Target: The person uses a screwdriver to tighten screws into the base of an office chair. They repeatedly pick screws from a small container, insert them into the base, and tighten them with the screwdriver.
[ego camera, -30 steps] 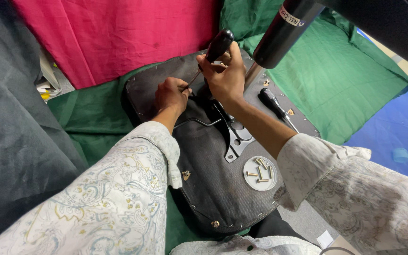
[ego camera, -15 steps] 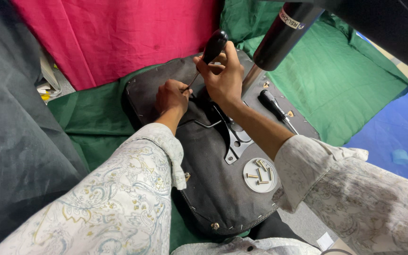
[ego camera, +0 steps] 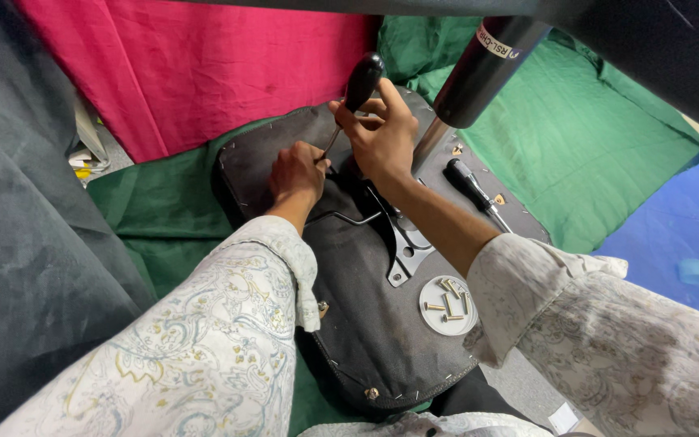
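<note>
Screwdriver (ego camera: 355, 95) upright in right hand (ego camera: 382, 137), left hand (ego camera: 295, 172) beside shaft

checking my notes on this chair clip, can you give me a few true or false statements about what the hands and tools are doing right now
1. The right hand grips a black-handled screwdriver. True.
2. The left hand rests on the blue cloth. False: it is down on the dark chair seat underside, near the screwdriver's tip.
3. A second screwdriver lies on the seat, untouched. True.
4. The loose screws lie scattered on the green cloth. False: they sit in a small round white dish on the seat.
5. The black cylinder lies flat on the floor. False: it rises from the seat's middle towards the camera.
</note>
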